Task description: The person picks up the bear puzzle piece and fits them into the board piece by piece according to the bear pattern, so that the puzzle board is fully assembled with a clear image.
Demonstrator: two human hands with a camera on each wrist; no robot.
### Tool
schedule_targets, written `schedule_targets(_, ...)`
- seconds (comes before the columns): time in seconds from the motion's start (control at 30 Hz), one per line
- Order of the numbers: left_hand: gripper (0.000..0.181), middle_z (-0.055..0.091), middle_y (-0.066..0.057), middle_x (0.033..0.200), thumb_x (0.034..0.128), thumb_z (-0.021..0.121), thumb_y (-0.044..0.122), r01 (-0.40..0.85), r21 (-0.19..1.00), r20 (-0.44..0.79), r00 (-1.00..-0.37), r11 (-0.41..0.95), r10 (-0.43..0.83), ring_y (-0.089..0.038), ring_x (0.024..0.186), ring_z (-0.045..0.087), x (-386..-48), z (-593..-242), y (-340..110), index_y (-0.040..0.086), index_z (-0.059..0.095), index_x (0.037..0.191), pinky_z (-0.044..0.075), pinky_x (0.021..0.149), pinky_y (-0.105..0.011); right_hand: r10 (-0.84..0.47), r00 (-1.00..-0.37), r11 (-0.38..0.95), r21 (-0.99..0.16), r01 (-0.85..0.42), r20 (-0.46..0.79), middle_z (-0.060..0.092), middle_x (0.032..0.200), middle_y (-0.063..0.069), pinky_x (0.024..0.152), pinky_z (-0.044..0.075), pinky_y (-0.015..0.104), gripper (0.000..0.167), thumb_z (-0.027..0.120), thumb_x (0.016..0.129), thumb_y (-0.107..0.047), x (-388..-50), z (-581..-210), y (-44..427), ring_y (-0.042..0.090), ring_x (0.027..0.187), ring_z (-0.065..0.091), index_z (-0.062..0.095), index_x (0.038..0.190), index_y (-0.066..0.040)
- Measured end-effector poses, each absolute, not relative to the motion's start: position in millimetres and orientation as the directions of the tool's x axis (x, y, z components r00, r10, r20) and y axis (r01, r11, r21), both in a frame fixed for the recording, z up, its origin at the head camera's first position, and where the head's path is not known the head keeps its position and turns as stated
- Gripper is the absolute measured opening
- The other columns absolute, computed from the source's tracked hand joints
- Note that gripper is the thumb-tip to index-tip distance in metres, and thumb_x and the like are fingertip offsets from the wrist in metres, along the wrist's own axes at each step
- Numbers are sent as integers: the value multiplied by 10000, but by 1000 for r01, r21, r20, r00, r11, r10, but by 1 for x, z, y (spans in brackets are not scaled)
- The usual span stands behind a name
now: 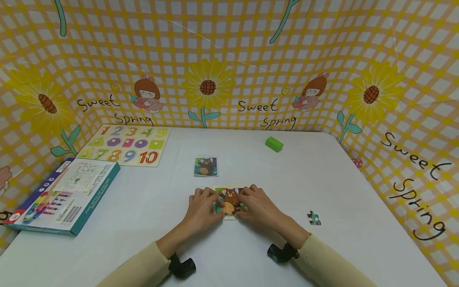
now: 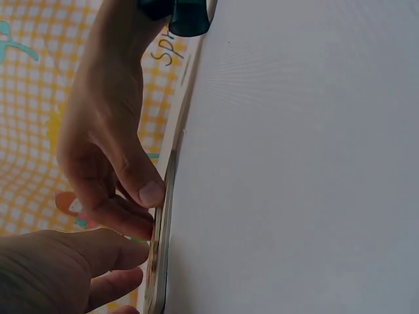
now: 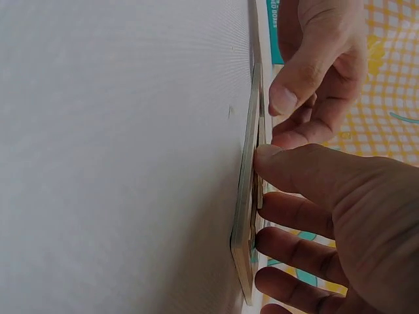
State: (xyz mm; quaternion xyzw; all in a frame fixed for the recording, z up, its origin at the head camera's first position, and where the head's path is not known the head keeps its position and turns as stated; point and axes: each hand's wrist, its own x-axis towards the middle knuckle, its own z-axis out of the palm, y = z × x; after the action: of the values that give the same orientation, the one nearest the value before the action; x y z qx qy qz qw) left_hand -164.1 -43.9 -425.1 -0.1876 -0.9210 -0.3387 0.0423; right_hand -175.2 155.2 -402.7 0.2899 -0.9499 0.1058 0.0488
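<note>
A small bear jigsaw puzzle [image 1: 231, 198] lies in a thin wooden tray [image 3: 242, 239] at the middle of the table. My left hand [image 1: 203, 207] holds its left side with bent fingers on top and the thumb at the near corner. On the opposite side, my right hand [image 1: 261, 206] holds the puzzle between thumb and fingers. The right wrist view shows pieces standing slightly proud of the tray beside the right thumb [image 3: 281, 160]. One loose puzzle piece [image 1: 314, 218], green and brown, lies to the right. The fingers hide both sides of the picture.
Beyond the puzzle sits a square bear picture card [image 1: 206, 167]. A green block [image 1: 274, 144] is at the back right. A number board [image 1: 125, 145] and a teal-edged box [image 1: 64, 195] occupy the left. Patterned cloth [image 1: 215, 48] surrounds the table's back and sides.
</note>
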Motion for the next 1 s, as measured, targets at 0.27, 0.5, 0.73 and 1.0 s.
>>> schedule_targets(0.27, 117, 563, 4, 1097, 725, 696, 204, 357, 601, 180, -932, 715, 314, -228, 1017, 400, -165, -425, -36, 205, 656, 835, 301, 869, -458, -553, -815, 799, -164, -578, 175, 602, 915, -23, 719, 355, 291, 242, 796, 713, -317, -175, -404, 157, 150, 849, 456, 703, 878, -165)
schedule_targets(0.5, 105, 560, -7, 1105, 735, 706, 206, 355, 602, 175, -933, 715, 316, -229, 1016, 397, -165, -425, -35, 200, 660, 829, 300, 873, -463, -551, -815, 801, -161, -576, 177, 599, 910, -29, 729, 362, 297, 244, 797, 713, -325, -174, -404, 157, 148, 849, 456, 702, 878, -173)
schedule_targets(0.73, 94, 550, -16, 1114, 746, 703, 213, 358, 579, 175, -932, 732, 318, -229, 1015, 397, -165, -426, -33, 208, 653, 825, 299, 863, -457, -544, -819, 803, -170, -571, 182, 600, 914, -35, 727, 350, 283, 244, 803, 709, -314, -174, -405, 158, 134, 838, 437, 706, 887, -179)
schedule_targets(1.0, 97, 537, -16, 1108, 739, 697, 205, 346, 588, 167, -936, 732, 309, -229, 1003, 392, -165, -426, -32, 210, 644, 820, 292, 861, -466, -537, -819, 801, -182, -570, 203, 598, 896, -39, 720, 330, 273, 178, 783, 736, -278, -174, -406, 158, 122, 819, 419, 711, 869, -184)
